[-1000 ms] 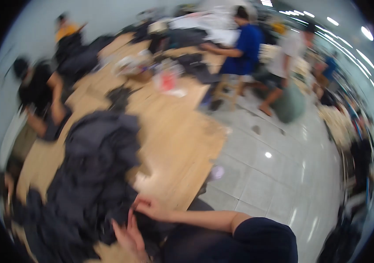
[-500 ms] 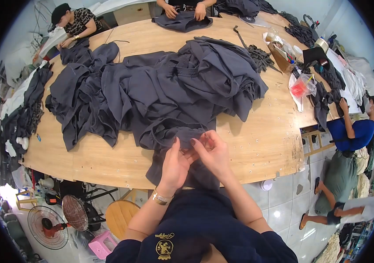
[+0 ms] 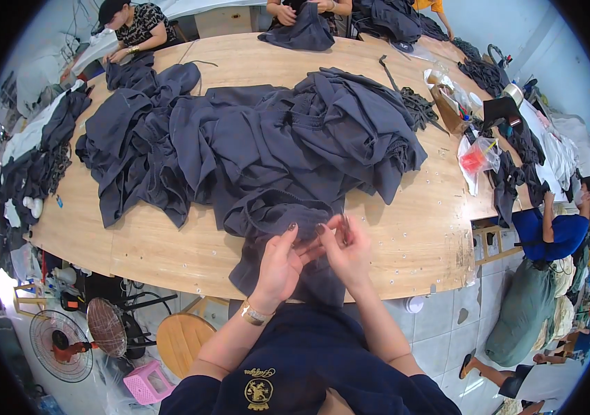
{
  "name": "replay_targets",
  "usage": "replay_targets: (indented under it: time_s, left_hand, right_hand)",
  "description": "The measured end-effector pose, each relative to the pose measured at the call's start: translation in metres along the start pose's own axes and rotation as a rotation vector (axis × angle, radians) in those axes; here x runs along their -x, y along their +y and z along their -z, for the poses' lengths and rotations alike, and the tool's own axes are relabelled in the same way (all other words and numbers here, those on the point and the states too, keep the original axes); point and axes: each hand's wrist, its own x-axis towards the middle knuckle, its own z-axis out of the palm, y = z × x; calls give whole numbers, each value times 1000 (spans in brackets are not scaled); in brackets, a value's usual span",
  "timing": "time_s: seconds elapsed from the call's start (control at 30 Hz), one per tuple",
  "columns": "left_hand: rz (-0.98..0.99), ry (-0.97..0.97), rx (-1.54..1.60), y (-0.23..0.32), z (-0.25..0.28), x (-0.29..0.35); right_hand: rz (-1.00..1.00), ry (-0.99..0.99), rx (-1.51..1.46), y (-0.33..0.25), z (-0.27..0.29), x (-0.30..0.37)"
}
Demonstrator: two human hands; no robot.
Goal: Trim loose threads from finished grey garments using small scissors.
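Note:
Near the table's front edge lies a dark grey garment [image 3: 277,211] with a gathered, elastic-looking waistband. Part of its cloth hangs down between my wrists. My left hand [image 3: 281,263] has the cloth's edge between thumb and fingers, its thumb pointing up. Close against it, my right hand [image 3: 347,257] is closed, with fingertips meeting the left hand's. A small thin dark tool, seemingly thread snips [image 3: 345,225], sticks up from the right fingers, mostly hidden and blurred. Beyond the hands spreads a large heap of similar dark grey garments [image 3: 253,138].
The wooden table [image 3: 412,242] curves around me. A drink in a plastic bag [image 3: 475,160] and a brown box [image 3: 449,111] stand at right. Co-workers handle cloth at the far side and right. A stool [image 3: 184,342] and fan [image 3: 61,346] are at lower left.
My hands have shifted slightly down and right, staying together at the garment. The far co-worker has lifted the cloth. An orange sleeve has appeared at the far right.

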Motion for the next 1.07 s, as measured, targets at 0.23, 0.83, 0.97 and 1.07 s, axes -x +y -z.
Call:
replay_targets:
  time_s: [0.23, 0.83, 0.97, 1.07]
  left_hand:
    - [-22, -34, -41, -6, 16, 2]
    - [6, 68, -61, 7, 2, 1]
    - [-24, 36, -95, 3, 3, 2]
    - [-24, 27, -93, 0, 7, 1]
  right_hand:
    - [184, -117, 121, -15, -6, 0]
    - [361, -107, 471, 11, 17, 4]
    - [369, -93, 496, 7, 14, 3]
    - [381, -101, 538, 7, 14, 2]
